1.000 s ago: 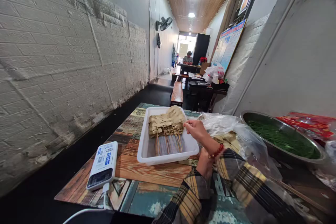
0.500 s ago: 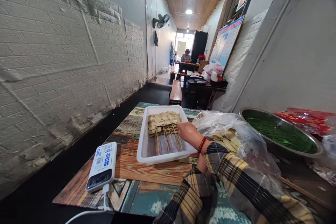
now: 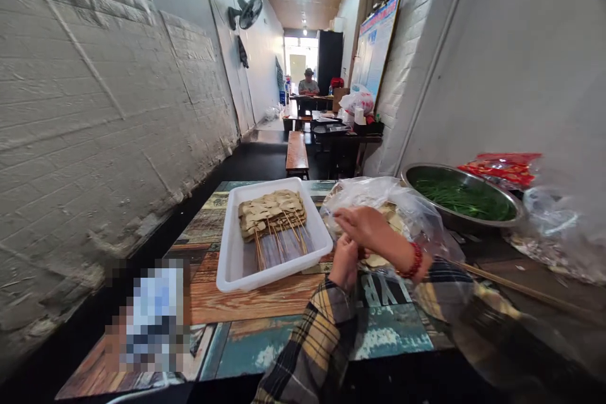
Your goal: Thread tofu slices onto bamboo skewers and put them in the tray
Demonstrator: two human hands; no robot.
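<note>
My left hand (image 3: 346, 260) is closed beside the plastic bag, its fingers curled; what they hold, if anything, is hidden. Just above and touching it, or nearly so, my right hand (image 3: 374, 232) has its fingers stretched out to the left, slightly blurred. A red bead bracelet circles the right wrist. Behind the hands lies a clear plastic bag (image 3: 416, 202) with flat, pale tofu-skin-like pieces (image 3: 394, 218). To the left, a white plastic tray (image 3: 274, 283) holds a stack of skewered folded sheets (image 3: 272, 211), their thin sticks pointing toward me.
A steel basin (image 3: 506, 224) of green vegetables stands at right, near red packaging (image 3: 504, 167). Loose bamboo sticks (image 3: 502, 281) lie on the right. A pixelated device (image 3: 154, 309) sits front left. Farther back are a bench (image 3: 297, 151) and a seated person (image 3: 308, 84).
My right hand has left the tray's right edge and come over to my left hand beside the bag. My left hand now shows more. The view has turned to the right.
</note>
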